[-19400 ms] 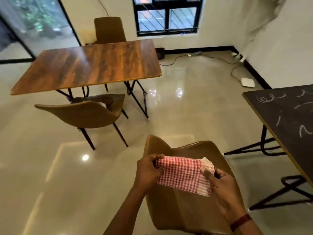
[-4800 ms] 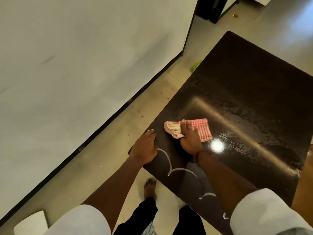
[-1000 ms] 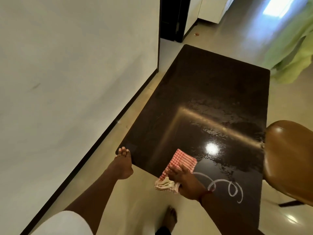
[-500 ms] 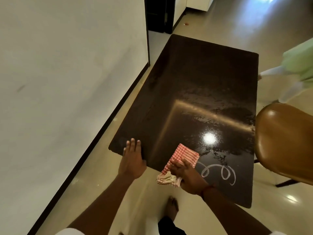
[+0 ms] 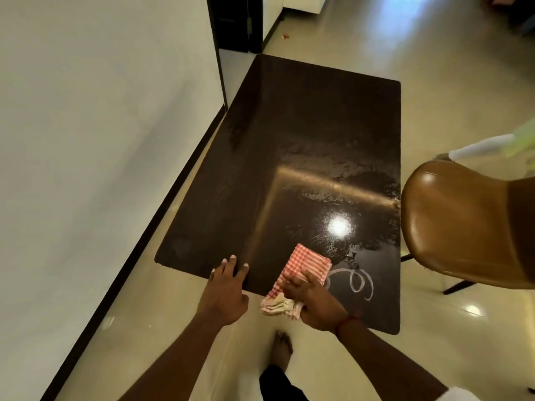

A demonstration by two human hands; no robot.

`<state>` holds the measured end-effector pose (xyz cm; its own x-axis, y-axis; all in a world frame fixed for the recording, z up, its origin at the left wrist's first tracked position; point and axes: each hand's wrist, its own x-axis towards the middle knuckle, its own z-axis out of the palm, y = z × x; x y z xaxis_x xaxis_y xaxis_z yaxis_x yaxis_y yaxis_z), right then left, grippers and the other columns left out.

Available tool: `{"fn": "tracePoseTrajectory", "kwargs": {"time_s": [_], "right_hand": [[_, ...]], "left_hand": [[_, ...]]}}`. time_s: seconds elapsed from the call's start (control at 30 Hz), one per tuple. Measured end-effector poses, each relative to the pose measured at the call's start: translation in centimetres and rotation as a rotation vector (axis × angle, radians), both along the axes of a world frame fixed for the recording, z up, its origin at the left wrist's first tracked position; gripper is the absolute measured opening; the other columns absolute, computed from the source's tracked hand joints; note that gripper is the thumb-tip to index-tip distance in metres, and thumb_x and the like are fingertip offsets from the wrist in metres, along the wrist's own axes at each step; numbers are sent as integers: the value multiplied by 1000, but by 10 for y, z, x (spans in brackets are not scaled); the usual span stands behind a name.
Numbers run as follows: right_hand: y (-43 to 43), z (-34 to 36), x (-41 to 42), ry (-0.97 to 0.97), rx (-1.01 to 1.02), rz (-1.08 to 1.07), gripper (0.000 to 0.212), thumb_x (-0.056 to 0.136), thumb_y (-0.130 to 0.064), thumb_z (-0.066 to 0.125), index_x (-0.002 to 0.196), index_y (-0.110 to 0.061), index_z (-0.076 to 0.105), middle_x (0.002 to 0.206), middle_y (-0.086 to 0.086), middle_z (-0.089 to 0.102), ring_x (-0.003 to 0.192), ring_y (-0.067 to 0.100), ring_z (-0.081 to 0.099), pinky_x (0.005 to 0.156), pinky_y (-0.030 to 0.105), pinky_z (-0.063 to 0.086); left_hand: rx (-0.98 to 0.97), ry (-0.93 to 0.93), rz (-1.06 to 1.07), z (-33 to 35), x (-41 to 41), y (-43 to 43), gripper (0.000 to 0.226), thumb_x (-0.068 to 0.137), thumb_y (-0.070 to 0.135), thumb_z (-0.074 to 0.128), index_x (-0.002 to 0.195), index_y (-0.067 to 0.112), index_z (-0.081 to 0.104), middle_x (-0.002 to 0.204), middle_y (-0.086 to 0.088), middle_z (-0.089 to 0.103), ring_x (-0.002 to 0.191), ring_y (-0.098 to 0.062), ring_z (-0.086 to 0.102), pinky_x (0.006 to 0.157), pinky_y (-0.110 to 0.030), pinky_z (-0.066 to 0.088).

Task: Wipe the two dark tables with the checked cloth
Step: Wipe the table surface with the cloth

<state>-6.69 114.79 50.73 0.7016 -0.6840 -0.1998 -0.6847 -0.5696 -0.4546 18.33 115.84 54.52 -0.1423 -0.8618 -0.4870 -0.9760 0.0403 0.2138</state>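
A dark table [image 5: 304, 146] stretches away from me, its middle wet and shiny. The red-and-white checked cloth [image 5: 307, 264] lies folded on the near edge, one end hanging off. My right hand [image 5: 314, 302] presses on the cloth and grips its near end. A white chalk scribble [image 5: 354, 280] loops just right of the cloth, near the front right corner. My left hand [image 5: 227, 290] rests flat on the near edge, left of the cloth, fingers spread and holding nothing.
A brown chair [image 5: 466, 224] stands against the table's right side. A pale wall [image 5: 86, 140] with a dark skirting runs close along the left. A dark doorway [image 5: 234, 21] lies beyond the far end. My bare foot [image 5: 282, 348] is on the glossy floor below the table edge.
My left hand has slid right along the near edge, closer to the cloth. The cloth and right hand have stayed at the front edge beside the scribble. The view has shifted slightly.
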Motion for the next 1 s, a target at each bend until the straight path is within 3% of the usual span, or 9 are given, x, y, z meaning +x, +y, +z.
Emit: {"fn": "tracePoseTrajectory", "kwargs": {"time_s": [0.07,0.13,0.27,0.4,0.53,0.6,0.7,0.8,1.0], "right_hand": [[-14,-5,-18,39,-33,-25,51,83,-32,50,133,-22,54,143,0,50,139,19,36,115,31,0],[-31,-2,-36,18,13,-294,55,86,-45,47,137,-23,51,146,2,46,137,26,37,115,31,5],[-48,13,-55,-19,88,-683,59,86,-27,53,143,-21,40,154,7,31,143,26,28,118,36,4],[0,15,-22,-84,-102,-468,46,81,-17,56,126,-7,59,133,16,57,127,37,49,113,47,22],[33,-2,-40,-32,40,-153,49,88,-33,51,137,-26,49,146,-2,45,141,14,30,119,46,11],[21,-6,-64,20,55,-221,53,89,-35,52,141,-28,43,149,-2,39,142,18,27,120,37,4],[-4,2,-98,-27,62,-589,57,85,-36,50,141,-24,43,150,4,38,141,25,32,115,24,-3],[-17,15,-106,-29,131,-818,66,77,-31,41,142,-19,43,153,8,32,142,25,28,117,35,2],[49,5,-80,-91,37,-507,54,84,-29,45,134,-13,52,142,3,43,137,23,37,114,28,1]], "left_hand": [[22,8,0,0,0,2,77,91,35,55,155,26,13,163,-8,3,150,-30,0,121,-44,15],[46,10,6,1,1,2,79,91,34,55,155,26,10,163,-7,0,150,-30,-2,120,-43,16],[95,-2,28,8,-7,1,78,92,37,54,155,21,11,163,-10,-3,150,-33,-3,119,-46,16],[51,-18,72,13,-25,-4,73,92,41,51,153,17,19,162,-15,8,149,-35,6,120,-49,16],[-33,24,-12,14,-47,-5,70,94,37,51,153,17,19,162,-13,10,150,-32,7,121,-47,14],[-25,50,-61,12,-56,-5,72,94,36,52,154,19,17,163,-11,6,150,-31,4,121,-46,12],[9,42,-113,8,-61,-2,75,94,36,53,155,21,12,163,-10,1,150,-30,-1,122,-46,10],[23,20,-133,5,-62,3,74,94,36,52,155,22,12,163,-10,0,150,-31,-3,122,-46,9],[4,-1,-153,5,-72,8,75,93,35,53,155,22,12,163,-10,-2,150,-31,-3,122,-46,9]]}}
